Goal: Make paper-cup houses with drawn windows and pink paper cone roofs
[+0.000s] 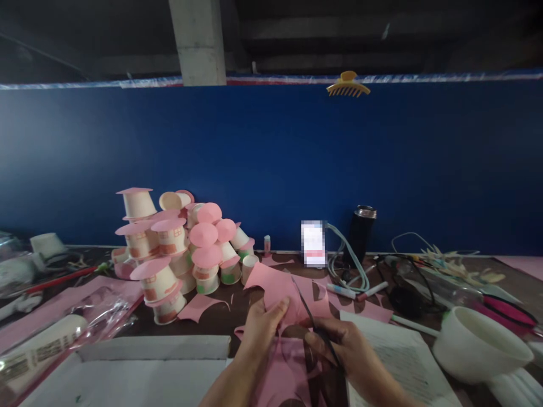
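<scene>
A sheet of pink paper [275, 285] with curved cut edges is pinched in my left hand [265, 328], thumb on top. My right hand [339, 345] is closed round the handles of dark scissors [304, 299], whose blades point up and away across the paper. More pink paper with cut-outs [284, 373] lies below my hands. To the left stand stacked paper cups [155, 285] with pink discs on them and small drawn windows and doors. A pink scrap [203, 306] lies beside the cups.
A white box [139, 379] is at the front left, near a clear plastic bag [102, 311]. Toward the right are a printed sheet [399, 356], a white bowl [483, 345], markers [341, 291], a cable [360, 277], a lit phone [314, 244] and a black bottle [362, 234]. A blue partition [271, 152] stands behind.
</scene>
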{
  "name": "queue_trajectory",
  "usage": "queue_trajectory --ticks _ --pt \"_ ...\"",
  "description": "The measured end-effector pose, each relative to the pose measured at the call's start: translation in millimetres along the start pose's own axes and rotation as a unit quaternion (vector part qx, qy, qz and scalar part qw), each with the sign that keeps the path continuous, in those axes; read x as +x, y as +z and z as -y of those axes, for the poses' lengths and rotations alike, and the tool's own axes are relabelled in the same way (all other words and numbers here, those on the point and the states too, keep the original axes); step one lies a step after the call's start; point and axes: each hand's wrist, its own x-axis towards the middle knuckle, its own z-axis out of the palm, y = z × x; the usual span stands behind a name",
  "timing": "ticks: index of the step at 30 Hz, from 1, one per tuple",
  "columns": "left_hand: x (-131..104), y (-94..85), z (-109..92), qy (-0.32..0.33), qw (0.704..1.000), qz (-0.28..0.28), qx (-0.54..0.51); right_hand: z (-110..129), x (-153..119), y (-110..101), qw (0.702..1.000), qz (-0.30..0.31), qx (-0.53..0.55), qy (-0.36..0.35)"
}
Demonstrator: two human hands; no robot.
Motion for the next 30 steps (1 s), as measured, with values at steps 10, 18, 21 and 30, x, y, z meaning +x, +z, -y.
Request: queue_trajectory --ticks 10,18,21,30 --pt "2.0 -3.1 2.1 -0.013 1.0 0.005 -0.023 7.3 -3.2 0.9 0.999 -0.003 -0.037 -0.003" --pt "4.8 -5.7 4.3 -0.011 0.999 0.012 -0.036 8.6 -3.8 -1.3 0.998 -0.003 -0.058 0.006" --pt "4.7 -5.7 3.2 -0.01 0.999 0.014 -0.037 8.3 -3.0 -1.7 0.998 -0.002 -0.061 0.008" --pt "6.0 -5.4 4.3 0.003 0.999 -0.013 -0.035 4.7 -3.4 -0.2 0.999 -0.001 -0.035 0.022"
